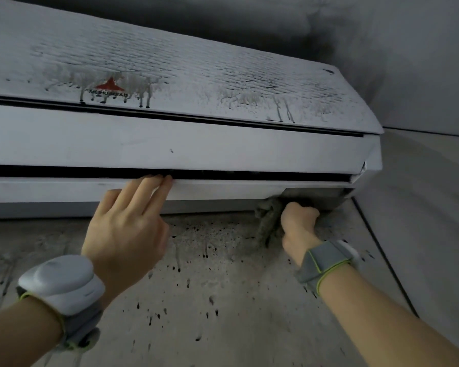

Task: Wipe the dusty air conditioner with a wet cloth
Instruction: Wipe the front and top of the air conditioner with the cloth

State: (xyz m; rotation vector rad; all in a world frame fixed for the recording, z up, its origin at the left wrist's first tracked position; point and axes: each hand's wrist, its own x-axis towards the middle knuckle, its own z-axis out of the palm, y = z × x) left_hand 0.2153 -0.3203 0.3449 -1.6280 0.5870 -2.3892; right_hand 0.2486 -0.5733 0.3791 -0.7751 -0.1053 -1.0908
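Observation:
A white wall-mounted air conditioner [196,139] fills the upper half of the view, its top panel grey with dust and streaked with dark drip marks around a red logo. My left hand [127,223] rests flat against the lower flap, fingertips at the edge of the dark air slot. My right hand [298,223] is closed around a dirty grey cloth [268,215] and presses it against the unit's underside near its right end. Most of the cloth is hidden by the fist.
The wall [210,300] below the unit is spattered with dark drips and smudges. A side wall [435,181] meets it close to the unit's right end. Soot-like staining darkens the wall above the unit. Both wrists carry grey bands.

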